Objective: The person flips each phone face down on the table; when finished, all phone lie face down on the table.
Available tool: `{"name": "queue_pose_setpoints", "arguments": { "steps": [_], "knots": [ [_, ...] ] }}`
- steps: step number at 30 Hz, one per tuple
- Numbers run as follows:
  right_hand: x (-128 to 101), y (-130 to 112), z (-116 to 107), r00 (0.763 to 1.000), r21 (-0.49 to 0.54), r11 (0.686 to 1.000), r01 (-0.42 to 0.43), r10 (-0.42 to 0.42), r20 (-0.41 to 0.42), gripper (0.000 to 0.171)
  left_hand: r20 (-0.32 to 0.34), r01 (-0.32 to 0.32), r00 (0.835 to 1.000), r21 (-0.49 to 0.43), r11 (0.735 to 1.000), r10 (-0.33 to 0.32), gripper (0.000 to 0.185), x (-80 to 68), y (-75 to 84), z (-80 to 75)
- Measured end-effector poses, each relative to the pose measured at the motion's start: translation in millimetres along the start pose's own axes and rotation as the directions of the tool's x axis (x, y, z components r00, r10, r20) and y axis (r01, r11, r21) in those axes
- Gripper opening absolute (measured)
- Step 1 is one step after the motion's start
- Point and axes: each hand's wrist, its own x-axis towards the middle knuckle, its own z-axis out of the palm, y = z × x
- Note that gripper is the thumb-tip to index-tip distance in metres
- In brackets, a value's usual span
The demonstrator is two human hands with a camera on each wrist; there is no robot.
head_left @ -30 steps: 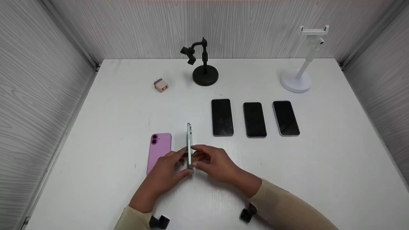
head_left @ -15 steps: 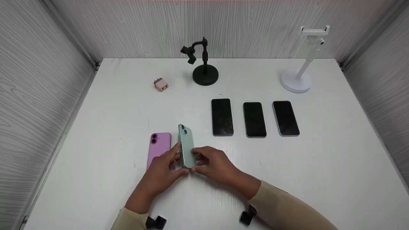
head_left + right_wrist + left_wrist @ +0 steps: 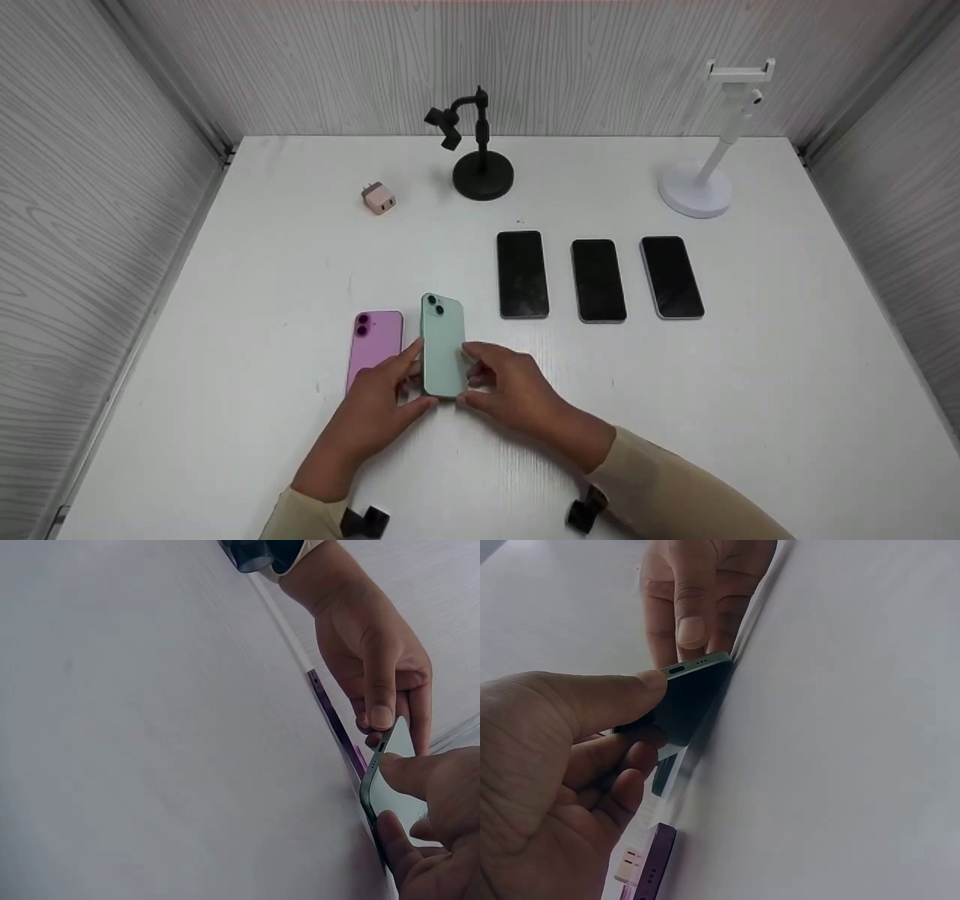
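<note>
- Near the front edge of the tabletop (image 3: pixel 262 247), left of its middle, a green phone (image 3: pixel 442 346) is held back-up, its camera end pointing toward the rear edge; whether it lies flat on the surface or is tilted slightly off it cannot be told.
- The phone's lower end is pinched by the left hand (image 3: pixel 373 420), with the thumb set at the bottom corner and the fingers curled along the left side.
- The right side of the same phone is gripped by the right hand (image 3: pixel 510 390), thumb and fingers curled round its edge.
- Just beside the green phone, on its left, a pink phone (image 3: pixel 375 346) is laid back-up and is partly covered by the left hand.
- Toward the middle of the tabletop, to the right, three dark phones (image 3: pixel 598 280) are laid face-up in a row, apart from one another.
- Closer to the rear edge, a small pink charger (image 3: pixel 379 199) is seen at the left and a black stand (image 3: pixel 480 161) near the middle.
- Near the rear right corner a white stand (image 3: pixel 709 169) is placed upright.
</note>
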Motion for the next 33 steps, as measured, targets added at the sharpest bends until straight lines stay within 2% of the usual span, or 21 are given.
{"name": "queue_pose_setpoints", "arguments": {
  "steps": [12,20,28,33],
  "knots": [
    [-3,0,-2,1.000,-0.125,0.992,0.007,-0.006,0.008,0.074,0.025,0.081,0.996,0.153,0.985,-0.085,0.075,0.6,6.8,-0.9],
    [-3,-2,0,1.000,-0.141,0.990,-0.004,0.003,-0.010,0.071,0.027,0.084,0.995,0.218,0.972,-0.092,0.069,1.8,9.2,0.7],
    [-4,-1,4,1.000,-0.156,0.988,-0.006,0.003,-0.021,0.064,0.046,0.039,0.997,0.295,0.955,-0.055,0.058,1.6,12.2,-0.6],
    [-4,0,5,1.000,-0.164,0.987,0.002,-0.006,-0.025,0.060,0.058,0.042,0.996,0.314,0.948,-0.064,0.056,0.8,13.2,-0.7]
  ]
}}
